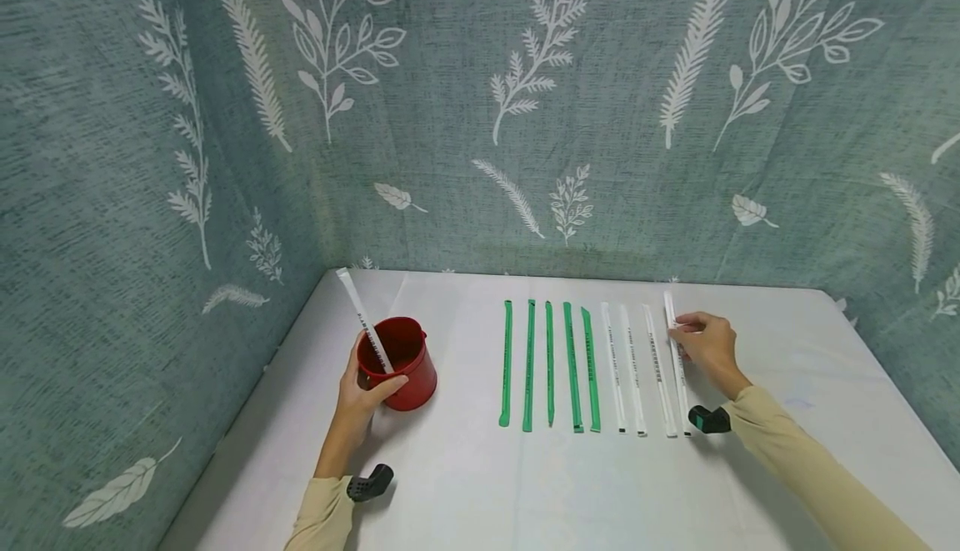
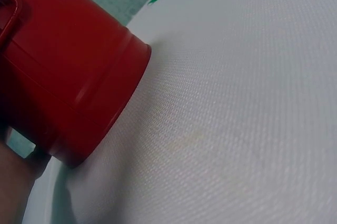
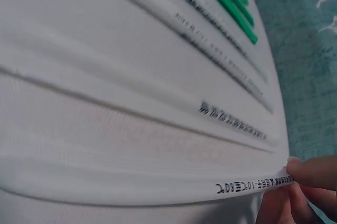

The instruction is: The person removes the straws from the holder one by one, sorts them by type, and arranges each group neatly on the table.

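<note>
At the left of the head view, my left hand (image 1: 355,401) grips a small red bucket (image 1: 417,380), with the thumb along its near rim. The bucket stands on the white table in the left wrist view. A white paper-wrapped straw (image 1: 356,301) leans inside it, its upper end poking out past the rim. On the other side, my right hand (image 1: 711,346) pinches the rightmost white wrapped straw (image 1: 670,305) near its far end. In the right wrist view, thumb and fingers hold that straw's printed wrapper (image 3: 158,190); its near part lies close to the cloth.
Left of the pinched straw, three white wrapped straws (image 1: 657,368) lie in a row. Several green wrapped straws (image 1: 529,368) continue that row toward the bucket. Behind the white table (image 1: 457,484) hangs a grey-green leaf-patterned cloth (image 1: 450,134), which also runs along the left side.
</note>
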